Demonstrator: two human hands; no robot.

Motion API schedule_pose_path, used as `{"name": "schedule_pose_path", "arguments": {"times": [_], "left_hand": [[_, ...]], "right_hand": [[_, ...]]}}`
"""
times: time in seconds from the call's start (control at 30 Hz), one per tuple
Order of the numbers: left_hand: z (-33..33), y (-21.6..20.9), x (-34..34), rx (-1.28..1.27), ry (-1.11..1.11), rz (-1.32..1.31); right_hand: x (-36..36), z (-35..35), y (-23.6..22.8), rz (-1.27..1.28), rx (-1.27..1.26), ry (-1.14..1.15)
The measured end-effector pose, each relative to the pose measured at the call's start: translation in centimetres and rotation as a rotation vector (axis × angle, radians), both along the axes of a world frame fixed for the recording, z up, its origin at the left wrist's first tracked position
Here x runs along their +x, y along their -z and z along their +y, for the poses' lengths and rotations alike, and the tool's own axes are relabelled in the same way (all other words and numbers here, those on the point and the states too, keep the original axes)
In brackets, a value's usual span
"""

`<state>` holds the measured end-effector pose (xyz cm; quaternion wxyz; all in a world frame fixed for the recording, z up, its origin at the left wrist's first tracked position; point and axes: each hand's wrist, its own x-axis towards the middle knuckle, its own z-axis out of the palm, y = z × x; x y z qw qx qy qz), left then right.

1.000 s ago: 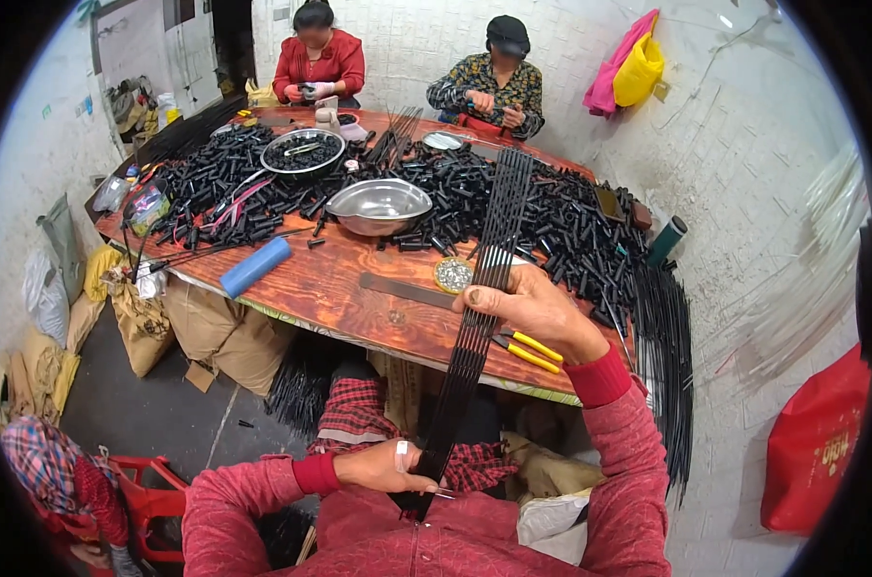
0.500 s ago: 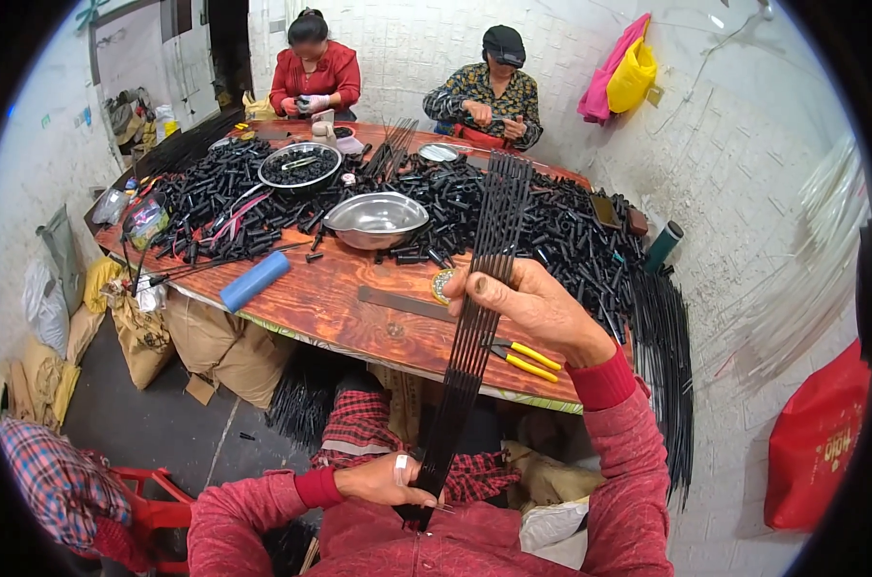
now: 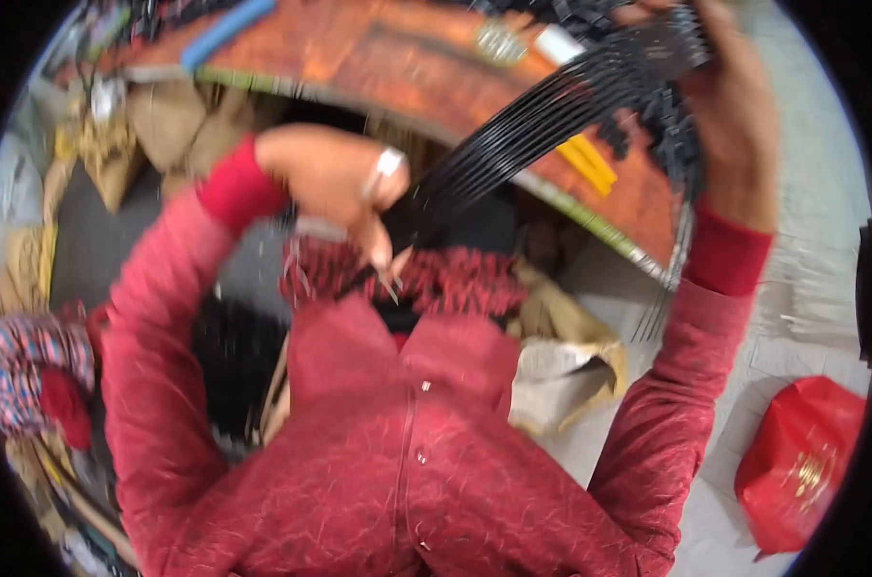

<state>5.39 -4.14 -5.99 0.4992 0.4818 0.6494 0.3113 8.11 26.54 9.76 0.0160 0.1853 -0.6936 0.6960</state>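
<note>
A bundle of long, thin black rods (image 3: pixel 542 125) slants across the view, fanned and bowed. At its upper right end my right hand (image 3: pixel 729 106) is closed around it, above the table's right part. My left hand (image 3: pixel 335 178), with a white band (image 3: pixel 389 162) on a finger, is by the bundle's lower end. Its fingers are curled and pointing down, with a thin pale pointed thing (image 3: pixel 391 287) at the tips. Blur hides what that thing is. Beneath the bundle, yellow-handled pliers (image 3: pixel 590 162) lie on the table.
The reddish wooden table (image 3: pixel 359 58) curves across the top, with a blue cylinder (image 3: pixel 226 31) and a round tin (image 3: pixel 501 42) on it. Brown sacks (image 3: pixel 190 125) stand below its edge. A red bag (image 3: pixel 801 462) is at the right, and a person's plaid sleeve (image 3: pixel 37 370) at the left.
The view has tipped downward. My right hand has swung right with the rods, which went from upright to slanting. My left hand has moved up and left, off the rods' lower end.
</note>
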Motion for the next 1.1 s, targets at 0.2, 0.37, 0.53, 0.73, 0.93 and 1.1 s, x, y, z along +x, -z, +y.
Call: {"name": "schedule_pose_path", "arguments": {"times": [0.2, 0.37, 0.53, 0.73, 0.93, 1.1], "left_hand": [[0.6, 3.7, 0.0, -0.155, 0.222, -0.450], [1.4, 8.7, 2.0, -0.202, 0.297, -0.554], [2.2, 10.5, 2.7, -0.239, 0.329, -0.635], [1.6, 12.1, 2.0, -0.211, 0.394, -0.646], [1.3, 11.9, 1.2, -0.222, 0.433, -0.631], [1.6, 13.7, 2.2, -0.397, 0.527, -0.601]], "right_hand": [[2.5, 3.1, 9.4, -0.322, -0.120, 0.489], [4.0, 6.8, 17.4, -0.502, -0.207, 0.409], [4.5, 7.5, 19.8, -0.634, -0.246, 0.459], [5.5, 5.7, 18.5, -0.735, -0.160, 0.333], [9.8, 7.7, 13.5, -0.807, 0.650, -0.433], [11.8, -3.4, 11.6, -0.094, 0.845, -0.174]]}}
